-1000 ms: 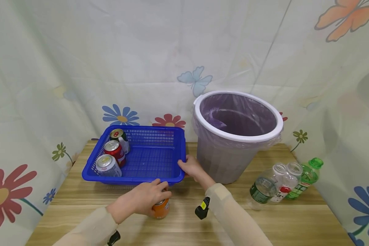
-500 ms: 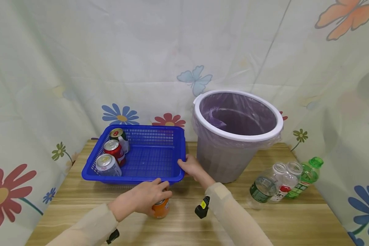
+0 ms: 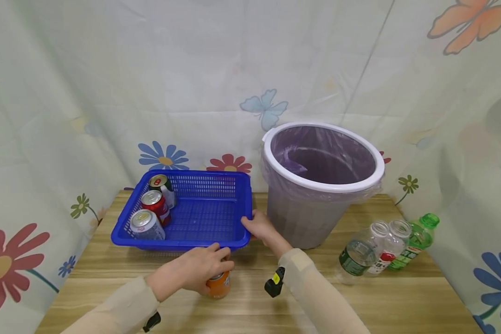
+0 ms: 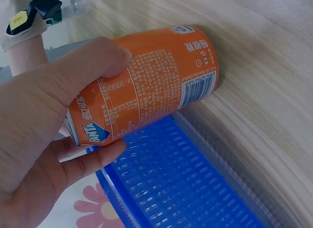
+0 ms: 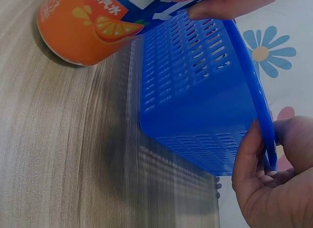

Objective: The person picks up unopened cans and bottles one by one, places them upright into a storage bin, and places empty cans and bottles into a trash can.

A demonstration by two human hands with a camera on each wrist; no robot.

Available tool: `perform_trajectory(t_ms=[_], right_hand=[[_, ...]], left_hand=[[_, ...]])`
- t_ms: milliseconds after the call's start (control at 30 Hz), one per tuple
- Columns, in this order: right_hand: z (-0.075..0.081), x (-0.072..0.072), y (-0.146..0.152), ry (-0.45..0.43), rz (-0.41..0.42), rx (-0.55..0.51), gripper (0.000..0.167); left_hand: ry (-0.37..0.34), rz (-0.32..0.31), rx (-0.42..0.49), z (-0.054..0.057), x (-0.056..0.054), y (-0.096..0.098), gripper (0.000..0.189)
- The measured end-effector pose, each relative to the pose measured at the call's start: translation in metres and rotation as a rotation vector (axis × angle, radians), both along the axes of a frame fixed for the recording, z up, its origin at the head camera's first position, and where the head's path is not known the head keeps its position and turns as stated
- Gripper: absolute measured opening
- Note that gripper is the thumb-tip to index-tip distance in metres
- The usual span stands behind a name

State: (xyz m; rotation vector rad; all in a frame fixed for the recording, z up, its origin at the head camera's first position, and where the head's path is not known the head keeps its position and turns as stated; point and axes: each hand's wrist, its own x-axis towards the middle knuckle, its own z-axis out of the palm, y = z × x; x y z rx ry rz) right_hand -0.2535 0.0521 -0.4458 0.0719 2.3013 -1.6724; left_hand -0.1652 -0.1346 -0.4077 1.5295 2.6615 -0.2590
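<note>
My left hand (image 3: pixel 192 269) grips an orange Fanta can (image 3: pixel 219 285) from above, thumb on one side and fingers on the other. In the left wrist view the can's (image 4: pixel 156 81) printed label and barcode face the camera. The can stands at the wooden table, just in front of a blue plastic basket (image 3: pixel 204 220). With thumb and fingers, my right hand (image 3: pixel 260 226) pinches the basket's right rim, as the right wrist view shows on the basket (image 5: pixel 195 115). Inside, along the left wall, stand a green can (image 3: pixel 163 189), a red can (image 3: pixel 155 207) and a silver can (image 3: pixel 147 226).
A grey bin (image 3: pixel 302 222) with a white rim and purple liner stands right of the basket. Farther right are a clear bottle with a green label (image 3: pixel 356 255), a clear bottle with a red label (image 3: pixel 386 253) and a green bottle (image 3: pixel 419 239). A printed curtain (image 3: pixel 200 69) hangs behind.
</note>
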Motion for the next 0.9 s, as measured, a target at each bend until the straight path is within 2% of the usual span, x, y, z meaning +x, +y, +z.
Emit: perform_trajectory(t_ms=[333,633,900], right_hand=[[-0.001,0.000,0.000,-0.002,0.009,-0.003,0.032],[-0.002,0.000,0.001,-0.003,0.010,-0.018,0.032],[0.001,0.001,0.000,-0.009,0.004,-0.023,0.031]], left_hand=[[0.014,0.003,0.004,0.007,0.003,-0.004,0.065],[-0.003,0.001,-0.023,0.022,0.008,-0.007,0.066],[-0.007,-0.005,0.005,0.035,0.009,-0.012,0.065]])
